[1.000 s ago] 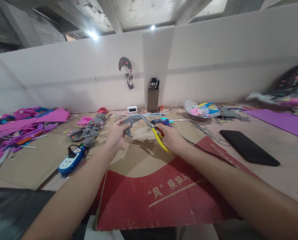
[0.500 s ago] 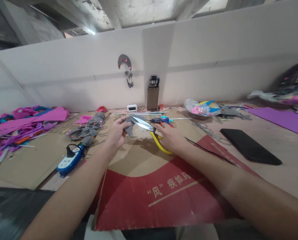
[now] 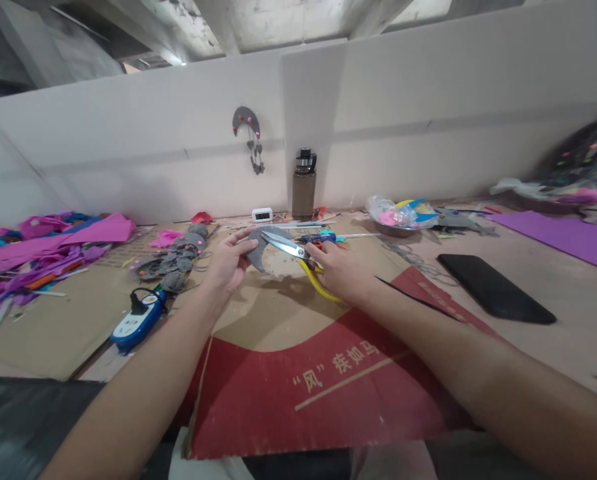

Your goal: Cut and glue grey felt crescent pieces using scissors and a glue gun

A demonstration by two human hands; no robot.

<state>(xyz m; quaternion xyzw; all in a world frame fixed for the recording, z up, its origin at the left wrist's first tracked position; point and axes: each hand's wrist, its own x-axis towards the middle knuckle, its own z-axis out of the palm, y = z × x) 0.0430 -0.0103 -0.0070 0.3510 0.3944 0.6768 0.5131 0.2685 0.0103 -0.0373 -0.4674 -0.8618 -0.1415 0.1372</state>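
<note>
My left hand (image 3: 232, 260) pinches a crescent of grey felt (image 3: 256, 252) between thumb and fingers. In my right hand (image 3: 334, 267) is a pair of scissors (image 3: 289, 247) with yellow handles, the fingers wrapped round the grips. The metal blades point left and lie across the inner edge of the felt; whether they are cutting it I cannot tell. Both hands are above a brown and red cardboard sheet (image 3: 258, 327). A blue glue gun (image 3: 323, 237) lies just behind my right hand.
Left are a power strip (image 3: 137, 323), grey felt pieces (image 3: 165, 263) and a heap of coloured felt (image 3: 63, 250). A phone (image 3: 495, 287) lies right, behind it a bowl (image 3: 401, 230). A bottle (image 3: 304, 190) and small clock (image 3: 262, 215) stand by the wall, where a felt moon (image 3: 247, 120) hangs.
The felt has turned slightly in my left hand and sits a little further left. The scissors have shifted slightly left with my right hand. The whole view has also moved a little.
</note>
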